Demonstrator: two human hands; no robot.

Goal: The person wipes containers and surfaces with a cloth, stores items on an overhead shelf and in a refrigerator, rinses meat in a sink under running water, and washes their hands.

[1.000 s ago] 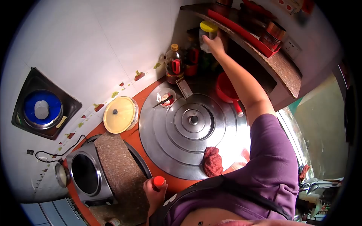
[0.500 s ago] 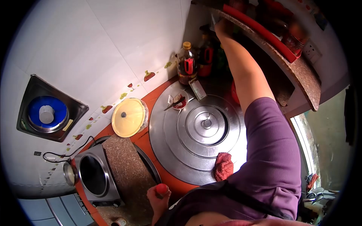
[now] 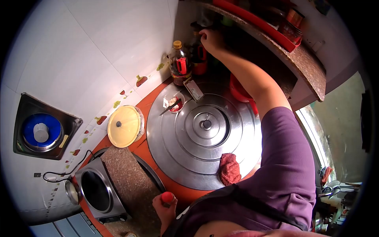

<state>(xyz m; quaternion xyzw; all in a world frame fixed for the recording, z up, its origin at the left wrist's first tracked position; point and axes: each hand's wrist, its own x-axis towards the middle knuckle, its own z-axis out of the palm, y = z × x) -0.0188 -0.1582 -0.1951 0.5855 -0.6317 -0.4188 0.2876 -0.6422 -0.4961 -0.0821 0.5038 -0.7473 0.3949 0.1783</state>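
Note:
My left hand (image 3: 165, 206) is closed around a small container with a red cap (image 3: 167, 197), near the front edge of the counter. Far back, under the shelf, my right hand (image 3: 210, 40) has its fingers curled together beside the top of a dark bottle with a red handle (image 3: 200, 53). Whatever lies between those fingers is too dark to make out. Left of that bottle stands a clear bottle with a yellow cap (image 3: 179, 65). A small bowl (image 3: 176, 103) with a dark utensil and a grey box (image 3: 193, 89) sit nearby on the large round metal lid (image 3: 173, 158).
A red cloth (image 3: 229, 170) lies on the metal lid. A red pan (image 3: 239, 89) is under my right forearm. To the left are a cream lid (image 3: 124, 126), a cooktop (image 3: 96, 191) and a stone slab (image 3: 128, 172). The stone shelf (image 3: 304, 63) overhangs the right side.
My right hand held a yellow-lidded jar, then reached deep under the shelf. It has now come forward and down without the jar, beside the dark bottle. My left hand keeps the red-capped container.

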